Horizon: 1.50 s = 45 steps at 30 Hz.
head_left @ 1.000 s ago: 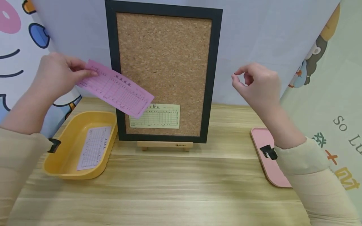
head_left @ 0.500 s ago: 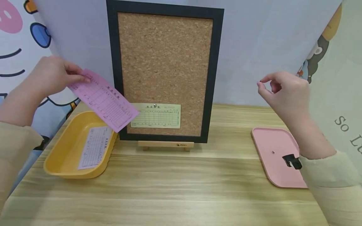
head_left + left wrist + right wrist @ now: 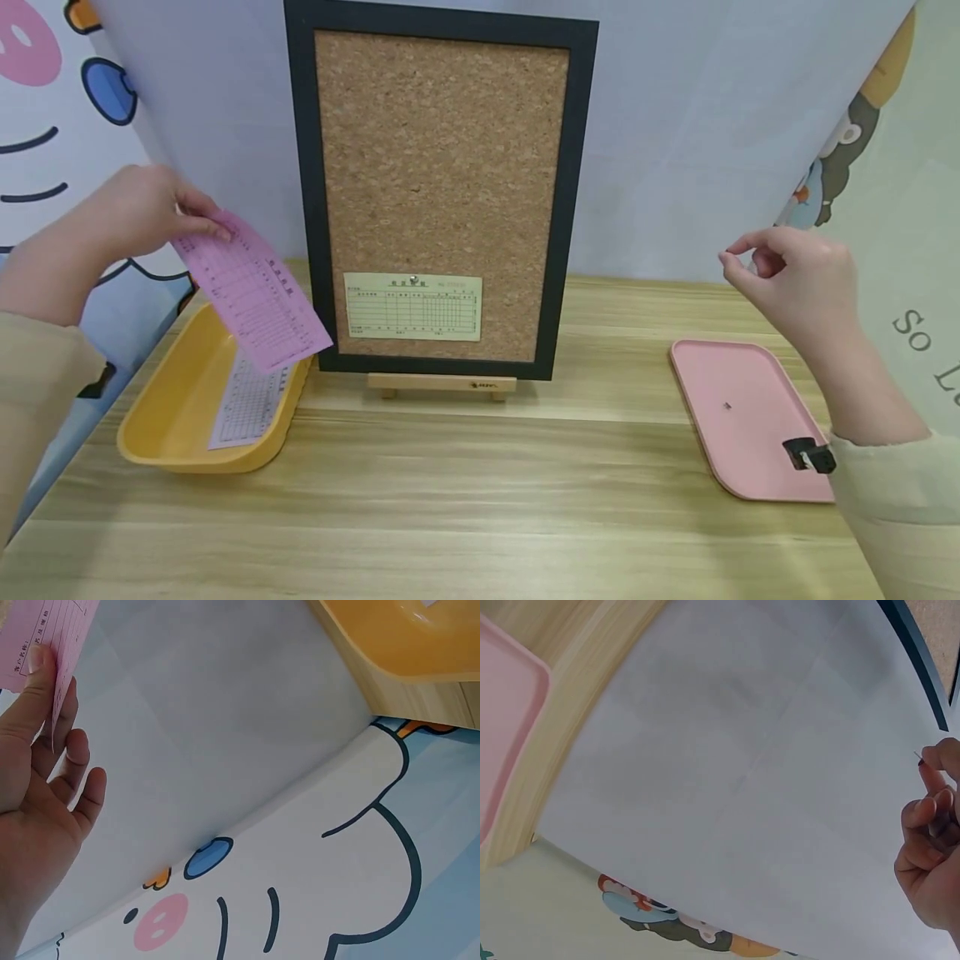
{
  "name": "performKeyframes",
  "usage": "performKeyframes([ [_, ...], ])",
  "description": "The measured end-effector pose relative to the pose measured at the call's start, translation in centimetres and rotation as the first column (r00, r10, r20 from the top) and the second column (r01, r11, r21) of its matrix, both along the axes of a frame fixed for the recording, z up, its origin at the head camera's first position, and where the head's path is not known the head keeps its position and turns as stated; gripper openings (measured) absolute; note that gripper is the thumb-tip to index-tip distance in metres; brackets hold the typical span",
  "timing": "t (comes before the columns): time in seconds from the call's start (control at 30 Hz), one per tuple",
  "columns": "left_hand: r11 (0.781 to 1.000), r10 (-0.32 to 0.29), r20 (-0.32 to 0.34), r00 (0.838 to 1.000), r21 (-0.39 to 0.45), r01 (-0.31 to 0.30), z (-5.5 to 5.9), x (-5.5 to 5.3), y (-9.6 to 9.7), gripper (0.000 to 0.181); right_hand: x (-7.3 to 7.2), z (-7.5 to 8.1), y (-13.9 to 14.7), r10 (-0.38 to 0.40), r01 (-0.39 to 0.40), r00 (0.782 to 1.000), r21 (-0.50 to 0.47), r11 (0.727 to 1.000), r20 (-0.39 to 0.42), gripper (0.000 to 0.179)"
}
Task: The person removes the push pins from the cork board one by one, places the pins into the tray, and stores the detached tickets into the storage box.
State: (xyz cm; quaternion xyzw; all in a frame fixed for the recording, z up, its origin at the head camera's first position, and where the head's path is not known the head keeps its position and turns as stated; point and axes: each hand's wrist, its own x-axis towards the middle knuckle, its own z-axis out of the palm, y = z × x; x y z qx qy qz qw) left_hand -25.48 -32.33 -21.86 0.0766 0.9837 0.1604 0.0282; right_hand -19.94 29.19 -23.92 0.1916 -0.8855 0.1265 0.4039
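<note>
The pink slip [image 3: 258, 300] hangs in the air by the yellow tray [image 3: 202, 462], its upper end gripped by the left hand [image 3: 153, 212]. The right hand [image 3: 806, 279], well apart, pinches 1 tiny pin [image 3: 919, 757]. Between the hands, the corkboard [image 3: 450, 150] bears 1 pale green slip [image 3: 412, 312].

On the right backdrop [image 3: 915, 267] you can read "So" and, cut off by the head view's edge, a word starting with "L". From the left wrist you can read "客户名称" on the pink slip [image 3: 251, 287], with "名及规格" in the line beside it. The headings on the yellow slip [image 3: 414, 308] and white slip [image 3: 243, 412] are too small for you to make out, as is the dark mark on the easel [image 3: 435, 382].
</note>
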Motion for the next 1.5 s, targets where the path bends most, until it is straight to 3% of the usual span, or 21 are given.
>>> performKeyframes([
  [0.23,0.992,-0.077,0.004,0.997,-0.103,0.077,-1.0,-0.7,-0.6,0.031,0.0,-1.5,1.7,0.003,-0.001,0.999,-0.038,0.999,0.054,0.005],
  [0.43,0.978,-0.1,0.007,0.995,-0.182,0.1,-1.8,-0.9,-1.1,0.027,0.0,-2.9,3.0,-0.044,0.051,0.989,-0.044,0.998,0.142,0.007],
  [0.7,0.956,-0.169,-0.069,0.983,-0.254,0.147,-3.8,-0.7,-1.4,0.021,-0.2,-5.6,5.0,-0.067,0.091,0.959,-0.074,0.993,0.277,0.009],
  [0.93,0.947,-0.198,-0.086,0.976,-0.272,0.169,-5.8,-0.5,-1.4,0.016,0.1,-8.0,6.3,-0.084,0.14,0.904,-0.103,0.985,0.42,0.01],
  [1.13,0.932,-0.246,-0.083,0.966,-0.295,0.212,-7.3,-0.2,-1.1,0.012,0.1,-10.4,7.7,-0.109,0.167,0.871,-0.079,0.983,0.479,0.011],
  [1.3,0.915,-0.293,-0.059,0.954,-0.306,0.262,-8.6,0.1,-0.7,0.012,0.2,-12.5,8.9,-0.112,0.178,0.815,-0.06,0.982,0.569,0.015],
  [1.5,0.93,-0.26,-0.025,0.965,-0.277,0.243,-10.2,0.1,-1.2,0.013,0.0,-14.2,10.2,-0.084,0.134,0.77,-0.032,0.99,0.633,0.012],
])
